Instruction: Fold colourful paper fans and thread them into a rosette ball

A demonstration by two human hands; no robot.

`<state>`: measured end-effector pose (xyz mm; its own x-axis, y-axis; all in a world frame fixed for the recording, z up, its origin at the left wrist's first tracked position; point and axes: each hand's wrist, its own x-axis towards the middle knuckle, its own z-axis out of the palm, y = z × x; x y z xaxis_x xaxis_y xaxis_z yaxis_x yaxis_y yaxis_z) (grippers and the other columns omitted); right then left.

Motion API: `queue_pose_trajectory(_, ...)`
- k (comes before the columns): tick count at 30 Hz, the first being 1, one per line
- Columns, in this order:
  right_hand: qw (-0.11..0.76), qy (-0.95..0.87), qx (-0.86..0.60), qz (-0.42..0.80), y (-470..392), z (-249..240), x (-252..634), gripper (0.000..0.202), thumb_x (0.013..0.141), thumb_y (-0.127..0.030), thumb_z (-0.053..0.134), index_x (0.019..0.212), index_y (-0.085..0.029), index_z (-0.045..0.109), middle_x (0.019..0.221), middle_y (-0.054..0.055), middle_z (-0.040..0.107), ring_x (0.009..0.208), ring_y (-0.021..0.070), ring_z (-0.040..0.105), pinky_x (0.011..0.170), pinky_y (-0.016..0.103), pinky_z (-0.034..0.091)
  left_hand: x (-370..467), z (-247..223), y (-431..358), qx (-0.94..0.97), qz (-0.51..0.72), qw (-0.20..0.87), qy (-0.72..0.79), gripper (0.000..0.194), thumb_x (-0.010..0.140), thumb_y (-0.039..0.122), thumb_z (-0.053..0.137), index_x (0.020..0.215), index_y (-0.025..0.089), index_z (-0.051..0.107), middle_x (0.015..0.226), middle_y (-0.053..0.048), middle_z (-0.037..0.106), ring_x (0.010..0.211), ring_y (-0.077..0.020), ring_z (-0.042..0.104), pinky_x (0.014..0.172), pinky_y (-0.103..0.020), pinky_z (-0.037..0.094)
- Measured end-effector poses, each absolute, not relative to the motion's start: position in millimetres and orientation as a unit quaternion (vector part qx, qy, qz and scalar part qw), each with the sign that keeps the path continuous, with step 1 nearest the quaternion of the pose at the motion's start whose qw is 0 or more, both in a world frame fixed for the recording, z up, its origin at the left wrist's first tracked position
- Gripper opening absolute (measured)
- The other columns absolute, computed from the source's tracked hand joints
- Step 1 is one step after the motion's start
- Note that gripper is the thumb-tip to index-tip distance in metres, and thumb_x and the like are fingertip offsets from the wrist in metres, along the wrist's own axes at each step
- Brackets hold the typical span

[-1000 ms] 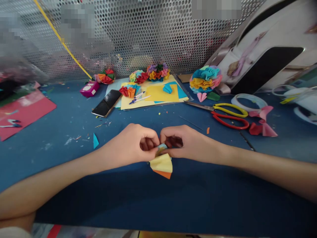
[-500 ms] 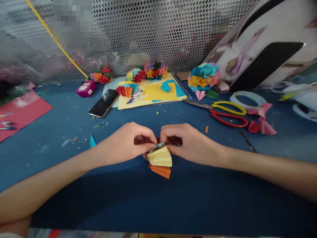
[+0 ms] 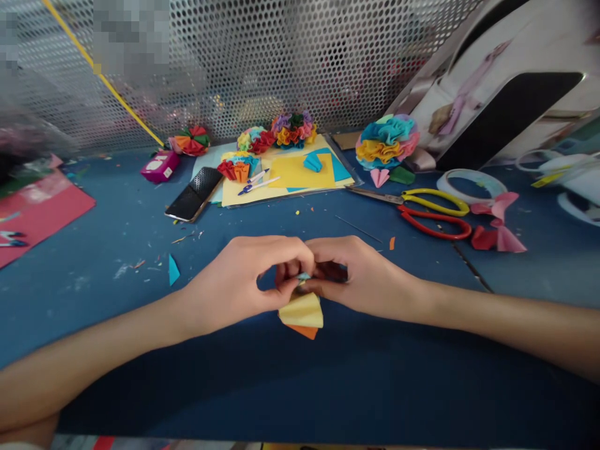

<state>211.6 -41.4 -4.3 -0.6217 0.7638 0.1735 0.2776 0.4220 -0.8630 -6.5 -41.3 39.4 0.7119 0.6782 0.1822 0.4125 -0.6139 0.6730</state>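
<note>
Above the front of the blue table point(image 3: 117, 250), my left hand point(image 3: 255, 275) and my right hand point(image 3: 363, 278) meet, with fingers curled and thumbs pressing in. Both pinch a folded paper flower point(image 3: 304, 310). Its pale yellow pleated piece hangs below my thumbs, and an orange piece shows beneath that. A bit of light blue paper peeks out between the fingertips; the rest of the flower is hidden by my fingers. A small blue paper scrap point(image 3: 173, 270) lies left of my left wrist.
Scissors point(image 3: 434, 215) and a roll of tape point(image 3: 471, 185) lie at the right, near a pink paper bow point(image 3: 499, 228). A phone point(image 3: 194, 195), pens point(image 3: 257, 182), yellow sheets point(image 3: 285, 172) and a ruffled paper ball point(image 3: 387, 142) are farther back. A perforated metal panel point(image 3: 290, 56) stands behind.
My left fingers have moved over the top of the flower toward my right hand. The yellow and orange pieces have tilted and sit slightly lower; less of the orange shows.
</note>
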Motion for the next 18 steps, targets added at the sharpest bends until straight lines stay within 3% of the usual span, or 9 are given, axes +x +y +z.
queue_pose_trajectory(4, 0.292, -0.787, -0.324, 0.437, -41.3, -2.6, 211.1, 0.022, 0.085, -0.012, 0.067, 0.069, -0.019, 0.053, 0.068, -0.005, 0.052, 0.06, 0.008, 0.044, 0.056, 0.021, 0.034, -7.0, 38.6, -40.4, 0.879, 0.208, 0.311, 0.295, 0.024, 0.084, 0.0, 0.058, 0.092, 0.017, 0.073, 0.086, 0.002, 0.07, 0.069, -0.006, 0.058, 0.067, -0.015, 0.047)
queue_pose_trajectory(9, 0.28, -0.779, -0.332, 0.453, -41.0, -4.7, 211.4, 0.013, 0.086, -0.014, 0.066, 0.074, -0.018, 0.06, 0.069, -0.004, 0.056, 0.061, 0.0083, 0.045, 0.057, 0.021, 0.036, -6.9, 38.5, -36.2, 0.874, 0.189, 0.327, 0.306, 0.019, 0.079, 0.0, 0.06, 0.086, 0.017, 0.065, 0.082, 0.004, 0.066, 0.067, -0.0062, 0.054, 0.066, -0.016, 0.046)
queue_pose_trajectory(18, 0.277, -0.776, -0.341, 0.452, -41.8, -4.4, 211.3, 0.014, 0.086, -0.02, 0.065, 0.073, -0.018, 0.06, 0.068, -0.003, 0.056, 0.06, 0.0092, 0.045, 0.056, 0.022, 0.035, -10.0, 38.9, -27.1, 0.807, 0.16, 0.46, 0.333, 0.011, 0.086, 0.017, 0.073, 0.083, 0.018, 0.062, 0.082, 0.003, 0.066, 0.073, -0.0091, 0.059, 0.071, -0.02, 0.049)
